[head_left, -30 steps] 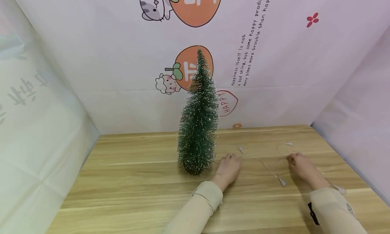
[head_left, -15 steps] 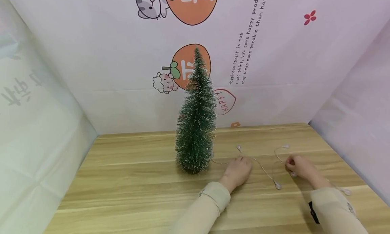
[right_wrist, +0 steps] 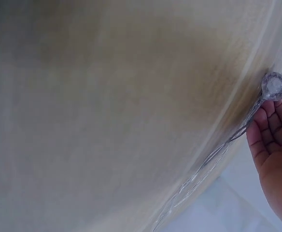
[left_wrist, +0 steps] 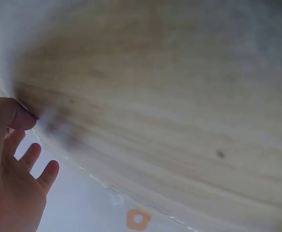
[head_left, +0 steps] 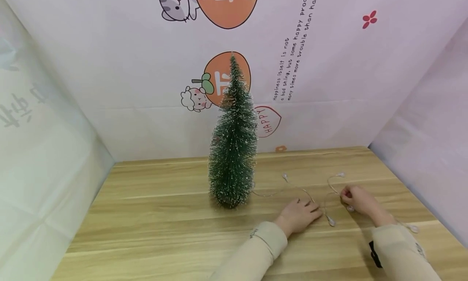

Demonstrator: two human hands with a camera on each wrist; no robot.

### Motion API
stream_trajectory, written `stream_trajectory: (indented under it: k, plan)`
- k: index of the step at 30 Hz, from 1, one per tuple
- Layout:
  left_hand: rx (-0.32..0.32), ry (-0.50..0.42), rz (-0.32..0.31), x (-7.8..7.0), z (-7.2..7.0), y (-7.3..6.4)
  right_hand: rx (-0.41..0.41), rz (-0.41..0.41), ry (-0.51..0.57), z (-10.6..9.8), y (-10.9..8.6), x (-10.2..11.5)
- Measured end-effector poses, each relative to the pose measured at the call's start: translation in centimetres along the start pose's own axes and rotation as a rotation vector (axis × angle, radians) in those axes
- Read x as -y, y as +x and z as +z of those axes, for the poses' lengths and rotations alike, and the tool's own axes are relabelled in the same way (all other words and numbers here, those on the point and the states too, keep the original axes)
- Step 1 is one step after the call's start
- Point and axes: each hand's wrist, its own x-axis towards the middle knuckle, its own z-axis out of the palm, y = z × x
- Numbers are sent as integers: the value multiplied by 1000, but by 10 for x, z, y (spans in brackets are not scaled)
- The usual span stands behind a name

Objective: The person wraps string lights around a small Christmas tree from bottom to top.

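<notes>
A string of fairy lights [head_left: 331, 221], thin wire with clear bulbs, lies across the right half of the table. My right hand [head_left: 360, 200] pinches its wire; in the right wrist view a clear bulb [right_wrist: 274, 86] shows at the fingertips, with twisted wire trailing below. Close beside the wire, my left hand [head_left: 299, 216] lies low over the wood with its fingers spread. In the left wrist view the thumb [left_wrist: 20, 116] hides the index finger's tip, and no wire shows there. Left of both hands stands a green bristly Christmas tree [head_left: 233, 159] with frosted tips.
The wooden table [head_left: 153, 224] meets a printed cloth backdrop [head_left: 146, 69] at the back, with cloth walls at both sides. One wire end runs behind the tree's right side. A small black item [head_left: 375, 254] shows by the right sleeve.
My left hand has moved right and nearer along the wire, and its fingers have spread. The right hand has stayed about in place, still pinching the wire. The view has shifted slightly.
</notes>
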Motion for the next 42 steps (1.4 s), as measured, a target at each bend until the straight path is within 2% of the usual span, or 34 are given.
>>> stream_trajectory:
  k: [4, 6, 11, 15, 18, 21, 25, 28, 31, 33, 38, 42]
  plan:
    - [60, 7, 14, -5, -3, 1, -21, 3, 16, 1, 0, -2]
    - [70, 6, 12, -7, -3, 2, -38, -2, 22, 1, -1, -3]
    - [48, -4, 2, -8, -3, 3, -71, -11, 22, 0, -3, -4]
    - [-19, -25, -14, -5, -2, 2, -75, -20, 9, 0, -3, -4]
    - [-90, 15, -20, -2, -1, 0, -85, -45, 2, 1, -3, -3]
    - [-151, 65, -21, 1, 0, -2, -110, -108, 12, 4, -1, -1]
    - [-173, 88, -36, 4, 0, -3, -158, -196, 9, 6, 2, 1]
    - [-182, 80, -56, 6, -2, -6, -167, -199, -5, 5, 2, 5]
    - [-221, 56, -77, 12, -2, -10, -180, -195, -23, 4, 0, 8]
    - [-250, 57, -91, 16, -1, -12, -219, -230, -36, 4, 0, 7]
    - [-386, 143, -130, 27, -2, -16, -362, -320, -69, 1, 0, 4]
    - [-505, 224, -164, 33, -7, -18, -417, -346, -91, -2, 0, 4]
